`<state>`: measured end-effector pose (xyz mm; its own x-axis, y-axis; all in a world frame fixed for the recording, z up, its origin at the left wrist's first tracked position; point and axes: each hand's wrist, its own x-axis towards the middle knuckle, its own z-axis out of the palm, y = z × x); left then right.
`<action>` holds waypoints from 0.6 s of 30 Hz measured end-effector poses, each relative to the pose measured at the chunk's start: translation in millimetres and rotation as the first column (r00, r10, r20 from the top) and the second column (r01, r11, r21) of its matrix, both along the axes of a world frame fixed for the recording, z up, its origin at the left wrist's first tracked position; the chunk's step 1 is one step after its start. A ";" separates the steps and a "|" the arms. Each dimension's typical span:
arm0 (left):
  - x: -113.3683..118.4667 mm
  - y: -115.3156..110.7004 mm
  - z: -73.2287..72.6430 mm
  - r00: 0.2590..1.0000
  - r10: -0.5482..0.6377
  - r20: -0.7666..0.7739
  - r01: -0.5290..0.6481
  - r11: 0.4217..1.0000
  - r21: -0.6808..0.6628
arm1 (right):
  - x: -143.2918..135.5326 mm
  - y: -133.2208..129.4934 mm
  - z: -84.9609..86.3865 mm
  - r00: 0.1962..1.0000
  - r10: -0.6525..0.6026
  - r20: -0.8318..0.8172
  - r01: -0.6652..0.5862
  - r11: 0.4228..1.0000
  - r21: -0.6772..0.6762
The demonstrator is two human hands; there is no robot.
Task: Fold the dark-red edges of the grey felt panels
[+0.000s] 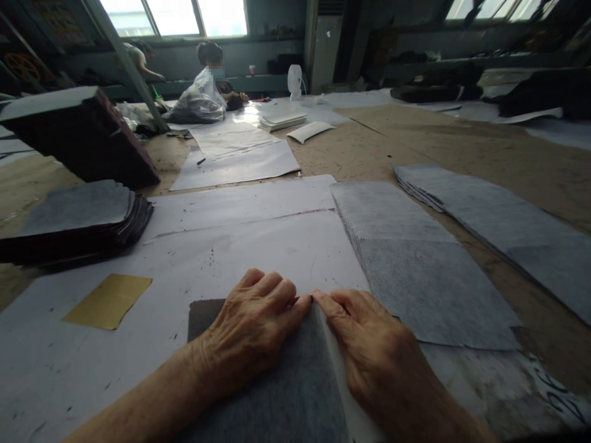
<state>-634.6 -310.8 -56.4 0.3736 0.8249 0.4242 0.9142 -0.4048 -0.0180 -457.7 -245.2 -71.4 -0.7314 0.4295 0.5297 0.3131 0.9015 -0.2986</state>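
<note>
A grey fibrous sheet (295, 397) with a dark brown strip at its top left corner lies in front of me on white paper. My left hand (253, 335) rests on it, fingers curled under, thumb pressed to its top right corner. At the same corner, my right hand (376, 347) pinches the edge, its thumb and fingertips almost meeting the left thumb. A small dark bit shows between the thumbs. Whatever else the curled fingers hold is hidden. To the right of my right hand lies a stack of grey sheets (415, 271).
On the left sit a thick stack of grey-topped pieces (83, 209), a tall tilted dark stack (92, 135) and a yellow-brown card (111, 301). More grey sheets (508, 221) lie far right. Across the table are white papers (240, 166), a small white fan (294, 83) and two people.
</note>
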 end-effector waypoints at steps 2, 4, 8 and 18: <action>0.3 -0.1 0.0 0.999 -0.002 0.032 0.001 1.000 0.009 | -1.8 1.6 0.6 0.999 0.021 0.039 -0.023 0.998 0.056; 0.2 -0.5 -0.7 0.998 0.003 0.060 -0.003 1.000 0.004 | -3.7 1.1 0.9 0.999 0.018 0.046 -0.023 0.994 0.108; -4.3 -2.1 -0.7 0.992 0.008 0.126 -0.012 0.999 0.030 | -4.5 -0.8 2.0 0.995 0.002 0.102 -0.021 0.983 0.181; -37.9 -29.9 -1.0 0.976 0.011 0.216 -0.011 1.000 -0.003 | -7.6 -3.6 3.5 0.981 -0.047 0.186 -0.020 0.940 0.341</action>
